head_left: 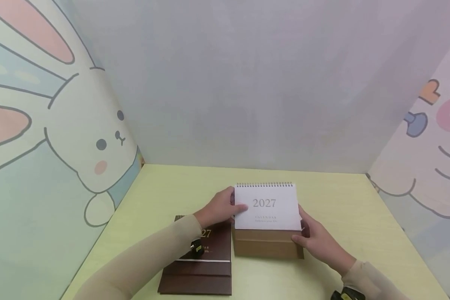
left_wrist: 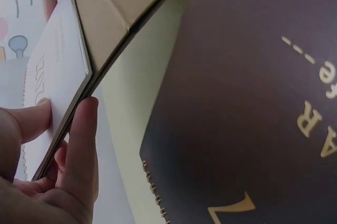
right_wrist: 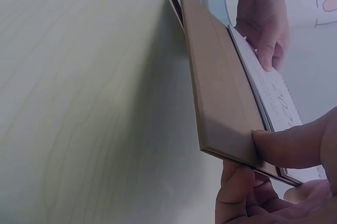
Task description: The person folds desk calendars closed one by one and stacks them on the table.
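Both hands hold a spiral-bound desk calendar point(head_left: 266, 214) with a white "2027" cover and a brown cardboard base point(head_left: 266, 246). My left hand point(head_left: 223, 204) grips its left edge, thumb on the white cover and fingers behind. At the lower right my right hand point(head_left: 315, 235) pinches the edge, with the thumb on the cardboard in the right wrist view and fingers underneath. The folded calendar is tilted and raised over the table in the right wrist view. A dark brown "2027" calendar point(head_left: 213, 268) lies to the left, partly covered by my left forearm.
The light yellow wood-grain table point(head_left: 183, 183) lies under everything. A pale wall point(head_left: 247, 91) rises behind it. Side panels carry a cartoon rabbit point(head_left: 90, 141) on the left and another cartoon figure point(head_left: 416, 158) on the right.
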Demonstrator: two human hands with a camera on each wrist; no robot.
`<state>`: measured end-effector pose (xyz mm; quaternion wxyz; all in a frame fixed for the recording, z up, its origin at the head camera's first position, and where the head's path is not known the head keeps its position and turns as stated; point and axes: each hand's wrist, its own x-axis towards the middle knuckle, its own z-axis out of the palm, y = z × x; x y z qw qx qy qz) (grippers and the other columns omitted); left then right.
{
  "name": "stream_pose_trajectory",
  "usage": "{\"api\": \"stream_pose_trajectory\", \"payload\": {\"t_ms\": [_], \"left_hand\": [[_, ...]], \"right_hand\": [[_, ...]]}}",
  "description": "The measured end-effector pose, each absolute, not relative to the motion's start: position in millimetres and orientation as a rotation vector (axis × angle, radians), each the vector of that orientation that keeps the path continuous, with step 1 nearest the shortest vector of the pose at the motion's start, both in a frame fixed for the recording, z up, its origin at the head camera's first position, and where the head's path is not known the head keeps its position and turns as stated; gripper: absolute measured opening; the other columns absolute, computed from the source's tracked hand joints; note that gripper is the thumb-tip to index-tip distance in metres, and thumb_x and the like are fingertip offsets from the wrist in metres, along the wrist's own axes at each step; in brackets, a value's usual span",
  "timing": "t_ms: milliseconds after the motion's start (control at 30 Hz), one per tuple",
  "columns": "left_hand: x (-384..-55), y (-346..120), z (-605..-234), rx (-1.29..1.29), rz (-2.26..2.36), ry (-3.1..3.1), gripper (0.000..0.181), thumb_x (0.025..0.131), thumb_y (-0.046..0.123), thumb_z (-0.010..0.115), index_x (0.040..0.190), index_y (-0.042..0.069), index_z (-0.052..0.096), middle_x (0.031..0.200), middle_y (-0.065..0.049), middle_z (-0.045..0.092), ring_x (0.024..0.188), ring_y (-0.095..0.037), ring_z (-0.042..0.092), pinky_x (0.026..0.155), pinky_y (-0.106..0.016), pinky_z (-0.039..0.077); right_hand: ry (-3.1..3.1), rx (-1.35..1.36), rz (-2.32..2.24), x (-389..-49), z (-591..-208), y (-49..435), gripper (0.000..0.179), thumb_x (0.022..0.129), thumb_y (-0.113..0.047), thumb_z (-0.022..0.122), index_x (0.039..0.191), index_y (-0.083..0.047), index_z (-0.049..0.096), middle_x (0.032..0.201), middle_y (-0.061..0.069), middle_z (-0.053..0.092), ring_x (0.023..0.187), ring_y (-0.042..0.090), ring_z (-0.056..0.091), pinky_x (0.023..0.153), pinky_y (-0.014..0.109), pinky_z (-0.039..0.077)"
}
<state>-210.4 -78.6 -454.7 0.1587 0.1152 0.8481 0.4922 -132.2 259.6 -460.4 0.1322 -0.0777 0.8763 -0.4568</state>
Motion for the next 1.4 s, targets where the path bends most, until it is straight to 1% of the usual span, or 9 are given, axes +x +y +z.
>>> {"api": "stream_pose_trajectory", "payload": {"t_ms": [233,333,467,567,667,800,933,1167,1400], "left_hand": [[-217,-73,-464,0.339,1.296,2.494,0.042,0.110,0.029,0.086,0.131,0.002,0.062,0.099,-0.009,0.068,0.068,-0.017,0.069,0.064,-0.032,0.063],[-222,-71,-467,0.351,1.215,2.547,0.044,0.110,0.034,0.086,0.133,0.004,0.063,0.103,-0.008,0.069,0.080,-0.018,0.069,0.073,-0.031,0.059],[-227,-67,-468,0.390,1.124,2.614,0.048,0.108,0.038,0.087,0.134,0.004,0.067,0.107,-0.007,0.071,0.093,-0.019,0.064,0.083,-0.035,0.055],[-232,-65,-469,0.395,1.086,2.631,0.047,0.107,0.039,0.087,0.131,0.004,0.068,0.105,-0.006,0.071,0.091,-0.019,0.063,0.082,-0.034,0.054],[-235,-63,-473,0.388,1.053,2.634,0.047,0.108,0.040,0.087,0.131,0.004,0.068,0.104,-0.007,0.071,0.090,-0.019,0.063,0.081,-0.035,0.054],[-237,-60,-481,0.365,1.004,2.628,0.051,0.108,0.043,0.086,0.136,0.003,0.069,0.106,-0.007,0.072,0.093,-0.021,0.064,0.086,-0.037,0.054],[-242,-59,-490,0.336,0.955,2.624,0.049,0.109,0.042,0.085,0.133,0.002,0.071,0.103,-0.006,0.070,0.092,-0.021,0.063,0.086,-0.037,0.053],[-252,-57,-496,0.316,0.951,2.587,0.044,0.108,0.039,0.086,0.125,0.001,0.073,0.102,-0.008,0.072,0.087,-0.020,0.064,0.081,-0.035,0.053],[-271,-54,-511,0.299,0.848,2.585,0.046,0.107,0.046,0.086,0.130,0.006,0.081,0.114,-0.007,0.082,0.094,-0.019,0.070,0.090,-0.036,0.061]], "right_hand": [[2.536,-0.211,-1.322,-135,-466,262,0.110,0.104,0.002,0.083,0.186,0.006,0.010,0.105,0.012,0.074,0.095,0.019,0.067,0.078,0.026,0.058],[2.520,-0.210,-1.312,-138,-470,263,0.110,0.105,0.002,0.082,0.186,0.007,0.008,0.126,0.029,0.078,0.116,0.035,0.079,0.098,0.039,0.071],[2.517,-0.231,-1.291,-145,-475,266,0.110,0.105,0.003,0.080,0.186,0.007,0.006,0.153,0.042,0.069,0.143,0.049,0.075,0.119,0.062,0.065],[2.556,-0.246,-1.248,-148,-479,266,0.106,0.105,0.003,0.079,0.187,0.006,0.011,0.154,0.040,0.069,0.137,0.046,0.076,0.116,0.061,0.066],[2.584,-0.246,-1.184,-150,-485,264,0.099,0.106,0.002,0.077,0.185,0.008,0.018,0.171,0.043,0.055,0.152,0.057,0.067,0.127,0.067,0.058],[2.579,-0.242,-1.114,-153,-490,262,0.094,0.107,0.001,0.075,0.183,0.012,0.021,0.185,0.043,0.034,0.171,0.064,0.039,0.138,0.074,0.039],[2.549,-0.247,-1.097,-158,-493,261,0.093,0.106,-0.003,0.077,0.182,0.011,0.026,0.184,0.042,0.038,0.172,0.064,0.040,0.139,0.076,0.038],[2.491,-0.248,-1.114,-165,-491,262,0.094,0.106,-0.015,0.086,0.179,0.009,0.034,0.173,0.039,0.056,0.161,0.057,0.058,0.135,0.076,0.045],[2.531,-0.291,-1.057,-168,-493,264,0.099,0.102,-0.025,0.095,0.177,0.007,0.038,0.161,0.032,0.069,0.151,0.049,0.068,0.129,0.075,0.053]]}}
